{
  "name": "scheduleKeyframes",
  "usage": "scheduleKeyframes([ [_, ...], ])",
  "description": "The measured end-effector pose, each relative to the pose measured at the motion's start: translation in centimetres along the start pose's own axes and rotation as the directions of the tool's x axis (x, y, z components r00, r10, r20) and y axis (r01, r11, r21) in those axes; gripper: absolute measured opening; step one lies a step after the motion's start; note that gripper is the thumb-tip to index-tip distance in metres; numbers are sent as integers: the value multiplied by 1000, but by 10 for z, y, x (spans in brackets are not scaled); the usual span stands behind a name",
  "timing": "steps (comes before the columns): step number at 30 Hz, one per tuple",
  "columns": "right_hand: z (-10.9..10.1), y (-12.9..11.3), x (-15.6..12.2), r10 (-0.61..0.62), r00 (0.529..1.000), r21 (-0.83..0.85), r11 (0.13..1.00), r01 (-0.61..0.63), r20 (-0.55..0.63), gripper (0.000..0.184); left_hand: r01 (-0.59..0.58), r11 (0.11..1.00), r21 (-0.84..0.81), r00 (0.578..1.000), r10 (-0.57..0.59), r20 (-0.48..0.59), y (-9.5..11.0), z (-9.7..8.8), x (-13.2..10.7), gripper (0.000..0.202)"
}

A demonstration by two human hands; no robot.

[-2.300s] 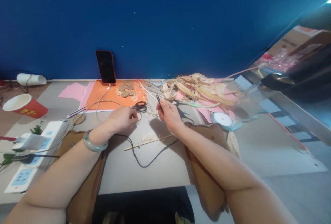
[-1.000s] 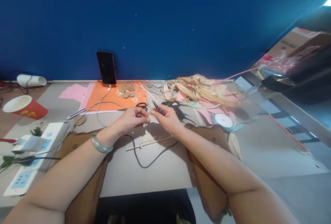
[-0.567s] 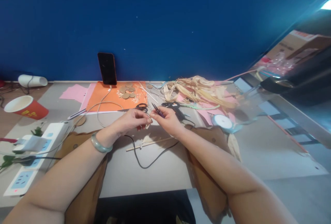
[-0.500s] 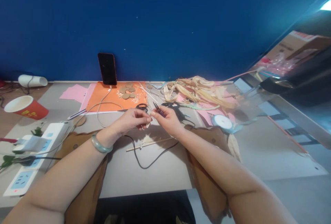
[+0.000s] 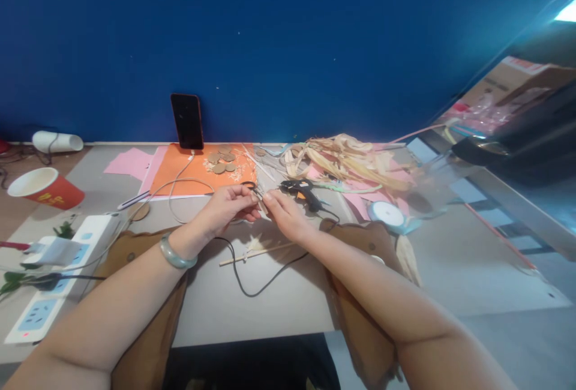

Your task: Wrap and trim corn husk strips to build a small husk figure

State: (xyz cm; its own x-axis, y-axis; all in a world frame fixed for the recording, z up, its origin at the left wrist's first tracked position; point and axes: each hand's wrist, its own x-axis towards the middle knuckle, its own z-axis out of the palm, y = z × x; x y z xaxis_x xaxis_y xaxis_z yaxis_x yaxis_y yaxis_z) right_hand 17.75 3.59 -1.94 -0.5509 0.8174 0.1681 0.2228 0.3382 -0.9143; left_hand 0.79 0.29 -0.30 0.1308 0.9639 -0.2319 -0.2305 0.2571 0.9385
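My left hand (image 5: 234,205), a pale green bangle on its wrist, is closed in a pinch around a small pale scrap (image 5: 264,207), mostly hidden by the fingers. Fingertip to fingertip with it, my right hand (image 5: 288,215) is closed on a thin pointed tool (image 5: 260,192); only its tip shows, so its exact kind is unclear. Just beyond the hands lie black-handled scissors (image 5: 248,185), partly covered, and a black glue gun (image 5: 306,191). Below the hands, a thin wooden stick (image 5: 265,251) lies on the table beside a pale piece of husk (image 5: 255,242).
A phone (image 5: 187,121) leans on the blue partition (image 5: 288,48). Round wooden discs (image 5: 219,168) lie on orange paper (image 5: 180,168). Dried husks (image 5: 346,159) are heaped at back right, near a ribbon spool (image 5: 387,213). A paper cup (image 5: 47,188) and power strip (image 5: 81,270) stand left.
My right hand has turned and moved slightly left, bringing the pointed tool to the left fingertips. The glue gun is now more exposed. My left hand has barely moved.
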Motion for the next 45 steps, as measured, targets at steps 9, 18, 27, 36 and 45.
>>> scheduleKeyframes([
  [9, 0, 1, 1, 44, 998, 10, 999, -44, 52, 46, 10, 998, 62, 1000, -9, -21, -1, -1, 0, 29],
  [18, -1, 2, 1, 26, 998, 3, 1000, -26, 55, 45, 26, 998, 60, 1000, -26, -2, -1, 0, -1, 28],
  [27, 0, 1, 1, 36, 999, 48, 998, -37, 27, 49, 17, 998, 57, 1000, -18, 11, -2, 0, -2, 31],
  [36, -1, 3, 3, 116, 992, 270, 958, -100, -44, 48, -9, 996, 87, 1000, 9, 3, 4, 3, -6, 25],
  [45, -6, -8, -2, 74, 993, 126, 990, -61, -95, 29, -32, 974, 225, 999, 39, -25, -3, 0, -2, 24],
])
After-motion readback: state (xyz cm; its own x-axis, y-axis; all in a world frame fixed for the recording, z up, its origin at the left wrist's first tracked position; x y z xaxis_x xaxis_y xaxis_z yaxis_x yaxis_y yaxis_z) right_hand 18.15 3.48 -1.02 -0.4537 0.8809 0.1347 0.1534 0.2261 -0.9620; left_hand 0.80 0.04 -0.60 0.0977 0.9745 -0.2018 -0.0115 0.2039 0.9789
